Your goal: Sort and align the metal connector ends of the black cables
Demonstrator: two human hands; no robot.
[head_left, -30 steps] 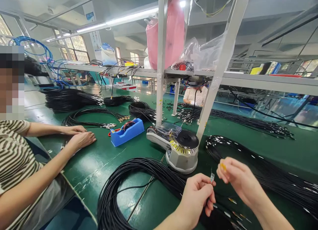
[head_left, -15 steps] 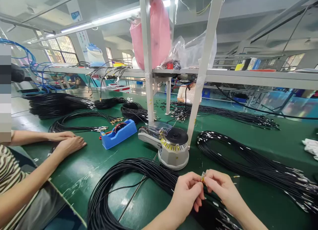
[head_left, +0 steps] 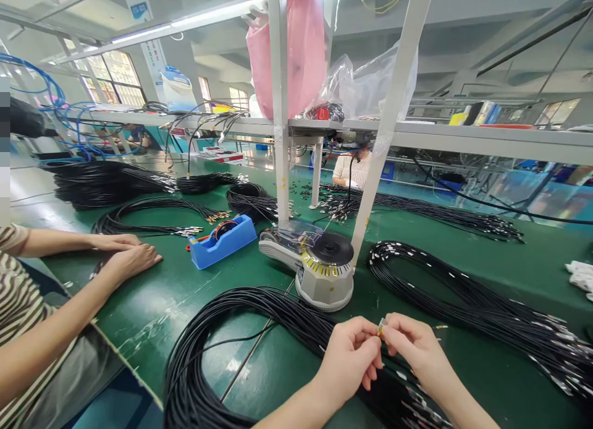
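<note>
My left hand [head_left: 348, 360] and my right hand [head_left: 413, 348] meet at the lower right, fingertips closed in a pinch. Between them is a cable end [head_left: 381, 327] with a small silvery tip and a bit of yellow tape; the fingers hide most of it. Below and left of my hands lies a large coil of black cables [head_left: 208, 321], its white-marked ends partly under my wrists. Just beyond them stands a round tape dispenser [head_left: 327, 287] with a black disc on top and short yellow tape strips along its front edge.
A co-worker's hands [head_left: 132, 256] rest on the green table [head_left: 134, 311] at left. Near them sits a blue tape holder [head_left: 225, 246]. Another looped black cable bundle [head_left: 445, 287] lies at right. White posts [head_left: 386, 120] hold a shelf [head_left: 486, 138] above; more cable bundles [head_left: 102, 185] lie farther back.
The view has shifted slightly, so the table objects appear a little higher. Both my hands keep their pinch on the cable end, with only slight finger movement.
</note>
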